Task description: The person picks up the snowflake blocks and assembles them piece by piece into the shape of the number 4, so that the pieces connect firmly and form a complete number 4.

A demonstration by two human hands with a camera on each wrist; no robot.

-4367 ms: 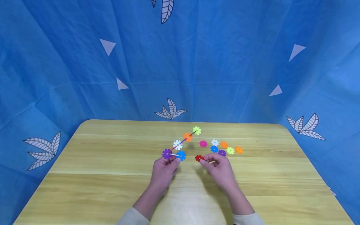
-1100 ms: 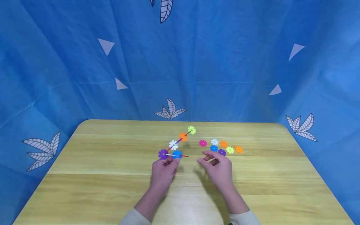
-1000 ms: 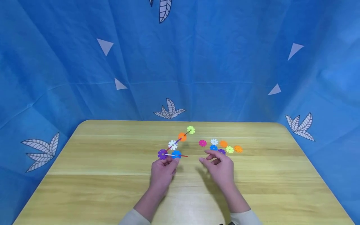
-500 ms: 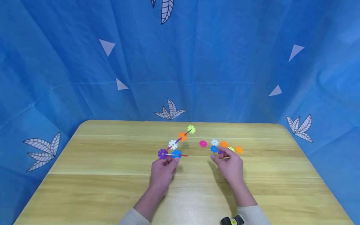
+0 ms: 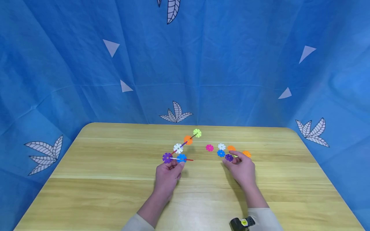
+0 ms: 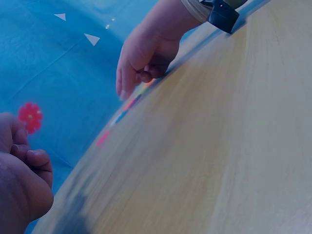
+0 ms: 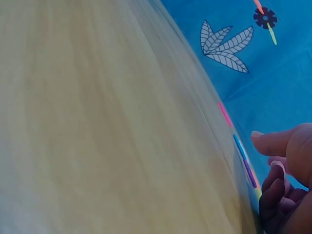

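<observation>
My left hand pinches a bent chain of slotted snowflake discs near its blue disc. From there the chain runs through a purple disc, a white disc and an orange disc to a yellow-green disc, with edge-on discs between them. A red disc, edge-on in the head view and face-on in the left wrist view, sticks out at the blue end. My right hand holds nothing; its thumb and forefinger are apart beside a loose purple disc.
Loose discs lie flat on the wooden table: pink, white, blue and two orange, one of them at the far right. A yellow-green one is mostly hidden by my right hand. Behind the table hangs a blue cloth.
The red disc, earlier between my right fingers, is now on the chain's blue disc. My right hand has let go and moved right to the loose discs. The left hand has barely moved.
</observation>
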